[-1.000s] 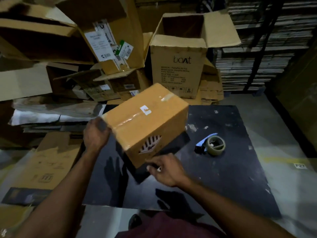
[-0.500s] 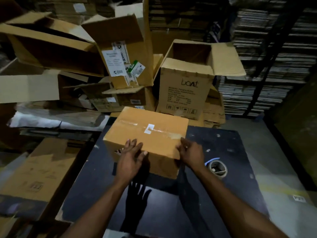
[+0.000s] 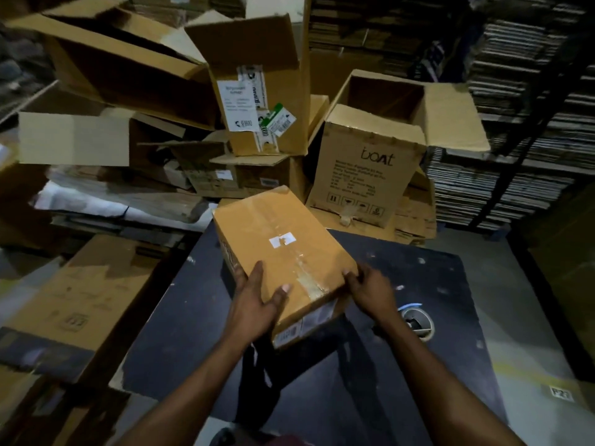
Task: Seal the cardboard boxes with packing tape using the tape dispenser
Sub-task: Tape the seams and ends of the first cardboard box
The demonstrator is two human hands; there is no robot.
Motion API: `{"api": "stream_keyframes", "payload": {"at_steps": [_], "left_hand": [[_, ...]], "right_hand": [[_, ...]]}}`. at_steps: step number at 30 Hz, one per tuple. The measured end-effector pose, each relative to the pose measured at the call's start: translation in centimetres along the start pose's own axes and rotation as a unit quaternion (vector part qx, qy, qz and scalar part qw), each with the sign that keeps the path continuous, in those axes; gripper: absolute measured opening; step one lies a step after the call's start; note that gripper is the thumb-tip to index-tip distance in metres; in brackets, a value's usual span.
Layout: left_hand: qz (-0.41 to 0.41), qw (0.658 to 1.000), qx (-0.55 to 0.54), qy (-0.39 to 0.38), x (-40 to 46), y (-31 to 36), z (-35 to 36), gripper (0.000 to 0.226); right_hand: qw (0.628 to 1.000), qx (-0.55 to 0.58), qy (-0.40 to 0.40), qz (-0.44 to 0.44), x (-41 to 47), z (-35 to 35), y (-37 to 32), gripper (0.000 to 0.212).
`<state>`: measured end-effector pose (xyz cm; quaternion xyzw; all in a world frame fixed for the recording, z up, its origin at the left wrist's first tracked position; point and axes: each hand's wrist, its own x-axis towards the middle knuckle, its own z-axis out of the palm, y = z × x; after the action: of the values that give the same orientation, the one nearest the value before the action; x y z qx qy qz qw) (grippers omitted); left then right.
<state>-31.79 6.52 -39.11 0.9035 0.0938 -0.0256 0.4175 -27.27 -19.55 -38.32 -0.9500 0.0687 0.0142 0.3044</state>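
Left hand (image 3: 257,304) spread flat — fingers straight, right hand (image 3: 370,291) seemingly gripping, both forearms extended

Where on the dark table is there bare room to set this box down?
Bare top lies left of the box, toward the table edge, and behind the tape dispenser at the far right. Crowded: near right, where the right hand and dispenser sit.
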Motion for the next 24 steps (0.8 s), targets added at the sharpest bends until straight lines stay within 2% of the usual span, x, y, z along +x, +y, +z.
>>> {"api": "stream_keyframes", "payload": {"at_steps": [4,6,8,9,11,12,13,14,16,18,22,24], "left_hand": [[-0.026,0.999,0.021,0.005,0.8,-1.0,0.8,0.093],[-0.007,0.994,0.109,0.015,1.7,-1.4,0.1,0.095],[0.048,0.974,0.216,0.041,1.8,-0.8,-0.1,0.091],[0.086,0.963,0.252,0.048,1.6,-0.1,0.2,0.088],[0.156,0.948,0.275,0.042,1.2,1.9,1.4,0.084],[0.179,0.944,0.275,0.033,1.0,3.0,2.2,0.084],[0.190,0.942,0.274,0.020,1.0,4.0,3.1,0.083],[0.192,0.942,0.275,0.003,1.1,4.6,4.0,0.082],[0.180,0.940,0.290,-0.015,1.2,5.3,5.5,0.080],[0.169,0.933,0.318,0.004,1.1,5.2,6.5,0.077],[0.162,0.936,0.312,0.026,1.1,4.7,6.7,0.073],[0.160,0.935,0.316,0.019,1.2,4.9,6.6,0.073]], "right_hand": [[1.000,0.028,-0.010,-0.005,-3.1,0.8,1.1,0.047],[0.995,0.091,-0.048,-0.005,-5.2,0.5,1.7,0.038],[0.987,0.140,-0.076,-0.009,-5.9,-0.4,3.0,0.026],[0.987,0.147,-0.067,0.000,-5.5,-1.0,4.4,0.030],[0.994,0.107,-0.022,0.030,-3.9,-2.1,7.8,0.046],[0.997,0.060,-0.013,0.046,-2.7,-2.5,9.9,0.041],[0.998,0.009,-0.026,0.058,-1.4,-2.5,12.5,0.024],[0.994,-0.062,-0.061,0.071,-0.1,-2.6,14.8,0.016],[0.974,-0.169,-0.138,0.053,2.9,-1.9,20.0,0.053],[0.951,-0.231,-0.204,0.033,4.8,-1.8,22.1,0.064],[0.915,-0.320,-0.244,-0.030,6.0,-2.6,20.1,0.051],[0.906,-0.302,-0.292,-0.060,6.6,-2.4,20.1,0.048]]}}
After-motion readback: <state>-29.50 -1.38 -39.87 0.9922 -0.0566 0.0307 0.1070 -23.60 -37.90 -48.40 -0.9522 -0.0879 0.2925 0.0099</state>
